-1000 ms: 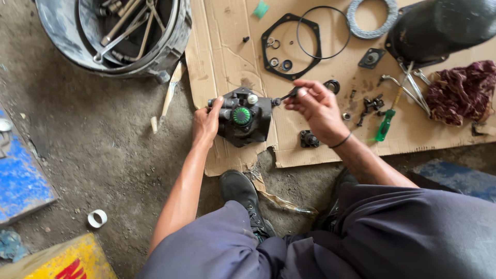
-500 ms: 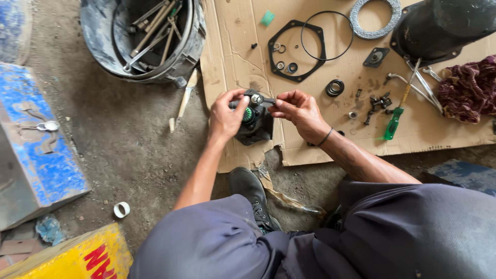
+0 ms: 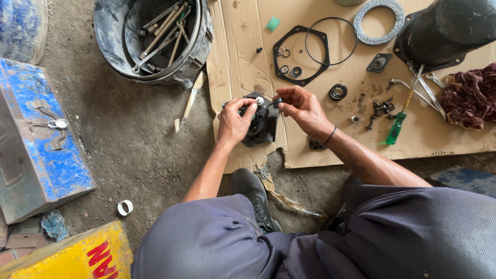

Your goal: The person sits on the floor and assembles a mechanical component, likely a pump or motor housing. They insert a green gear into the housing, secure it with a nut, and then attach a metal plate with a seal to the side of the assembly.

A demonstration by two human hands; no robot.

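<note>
My left hand (image 3: 235, 120) grips a black metal pump-like part (image 3: 261, 124) with a green centre, which rests on a sheet of cardboard (image 3: 315, 139). My right hand (image 3: 302, 108) is just to its right, thumb and fingers pinched on a small dark ring at the part's top edge. Both hands touch the part. Its green centre is mostly hidden behind my left fingers.
On the cardboard lie a black gasket frame (image 3: 299, 51), a thin O-ring (image 3: 330, 41), a grey ring gasket (image 3: 380, 20), bolts (image 3: 380, 108), a green-handled screwdriver (image 3: 398, 126), spanners, a dark red rag (image 3: 470, 95) and a black housing (image 3: 449, 31). A tool bucket (image 3: 155, 41) and blue toolbox (image 3: 36, 139) stand left.
The view has shifted right, showing more of the blue toolbox. My right hand has moved in from the part's right side to its top, and my left hand has closed over its front.
</note>
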